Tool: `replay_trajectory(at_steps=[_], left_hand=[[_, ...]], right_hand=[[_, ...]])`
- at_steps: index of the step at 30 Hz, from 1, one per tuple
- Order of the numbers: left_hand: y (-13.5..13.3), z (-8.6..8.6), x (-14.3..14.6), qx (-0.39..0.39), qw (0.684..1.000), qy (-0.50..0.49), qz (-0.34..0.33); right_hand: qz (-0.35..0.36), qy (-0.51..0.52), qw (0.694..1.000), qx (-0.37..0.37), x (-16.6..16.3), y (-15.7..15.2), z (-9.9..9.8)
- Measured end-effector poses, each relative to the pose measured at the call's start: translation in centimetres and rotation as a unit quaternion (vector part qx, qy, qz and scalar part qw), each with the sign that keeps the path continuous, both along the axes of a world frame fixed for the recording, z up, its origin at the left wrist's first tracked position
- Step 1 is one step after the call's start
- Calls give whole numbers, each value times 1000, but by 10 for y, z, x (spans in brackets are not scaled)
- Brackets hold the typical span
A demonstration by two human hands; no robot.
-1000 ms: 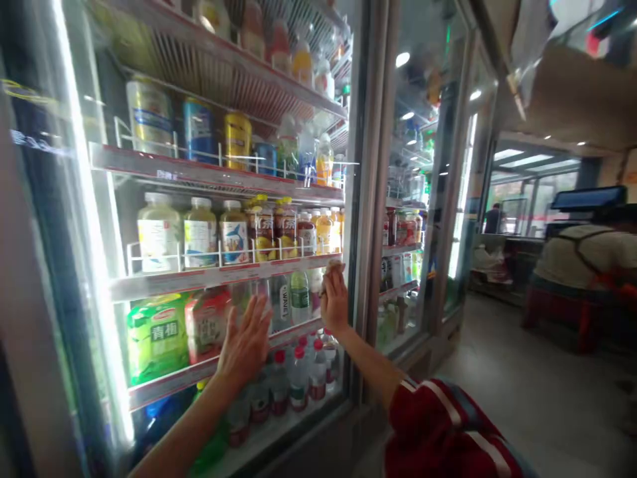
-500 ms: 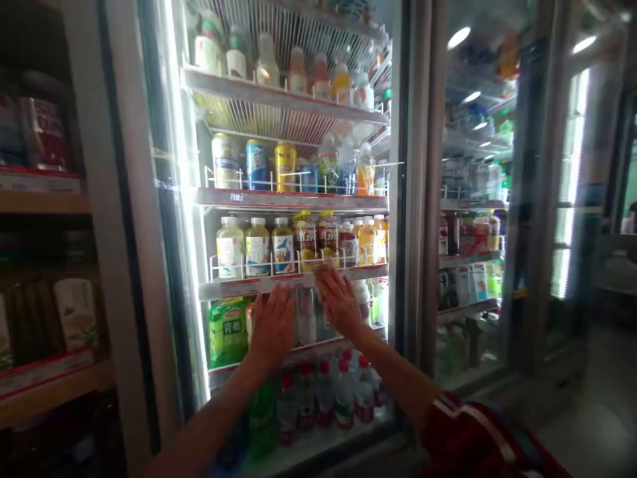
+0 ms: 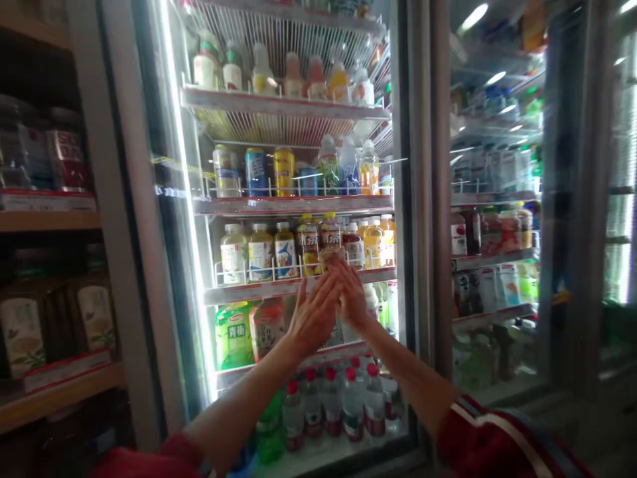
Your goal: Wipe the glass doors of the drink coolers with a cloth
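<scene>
Glass, clear and streaked with reflections, fills the tall cooler door in its grey metal frame, and 2 bare hands meet in front of it. The right hand has a pale, crumpled piece, perhaps cloth or paper, at its fingertips, seen against the glass; whether the fingers are clamped on it I cannot tell. The left hand has its fingers stretched out, the tips overlapping those of the right hand. Behind the piece stand 2 dark bottles with yellow caps, above a white shelf rail with price labels. Lower down are clear plastic bottles with red caps.

The work at the pane seems under way, not finished: both hands are on or near it. Nothing visible separates a done part from what is left.
</scene>
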State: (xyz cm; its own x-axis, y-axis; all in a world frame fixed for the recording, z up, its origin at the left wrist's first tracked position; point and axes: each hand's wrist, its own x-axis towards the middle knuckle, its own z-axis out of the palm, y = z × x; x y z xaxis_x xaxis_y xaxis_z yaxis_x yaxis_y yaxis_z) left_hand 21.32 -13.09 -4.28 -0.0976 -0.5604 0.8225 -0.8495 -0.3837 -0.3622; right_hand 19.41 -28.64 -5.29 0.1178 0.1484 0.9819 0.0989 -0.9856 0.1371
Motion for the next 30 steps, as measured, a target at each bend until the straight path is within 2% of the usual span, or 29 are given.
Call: replay_trajectory(at_steps=[2, 5, 10, 13, 15, 19, 22, 24, 27, 28, 30], left_hand=[[-10, 9, -2, 9, 1000, 6, -10], [-27, 18, 2, 7, 999, 34, 16], [-63, 19, 10, -7, 997, -14, 81], [-70, 22, 13, -26, 995, -36, 92], [-58, 28, 19, -39, 994, -27, 99], [-7, 42, 38, -115, 983, 15, 143], [19, 42, 46, -169, 970, 31, 173], [24, 36, 46, -120, 980, 3, 161], [34, 28, 48, 13, 991, -66, 119], [43, 28, 51, 21, 990, -72, 119], [68, 33, 60, -36, 987, -50, 151]], right_hand=[[20, -4, 1000, -12, 0, 3, -3], [23, -14, 1000, -7, -5, -12, -10], [3, -62, 997, 38, -15, -32, -33], [-9, -58, 997, 57, -19, -32, -43], [-16, -51, 997, 48, -21, -31, -46], [-32, -49, 997, 49, -23, -26, -43], [-47, -36, 997, 55, -20, -12, -36], [-58, -8, 997, 47, -15, 3, -30], [-74, 31, 997, 21, -5, 28, -21], [-76, 38, 996, 10, -2, 36, -20], [-78, 46, 996, -4, 4, 48, -18]])
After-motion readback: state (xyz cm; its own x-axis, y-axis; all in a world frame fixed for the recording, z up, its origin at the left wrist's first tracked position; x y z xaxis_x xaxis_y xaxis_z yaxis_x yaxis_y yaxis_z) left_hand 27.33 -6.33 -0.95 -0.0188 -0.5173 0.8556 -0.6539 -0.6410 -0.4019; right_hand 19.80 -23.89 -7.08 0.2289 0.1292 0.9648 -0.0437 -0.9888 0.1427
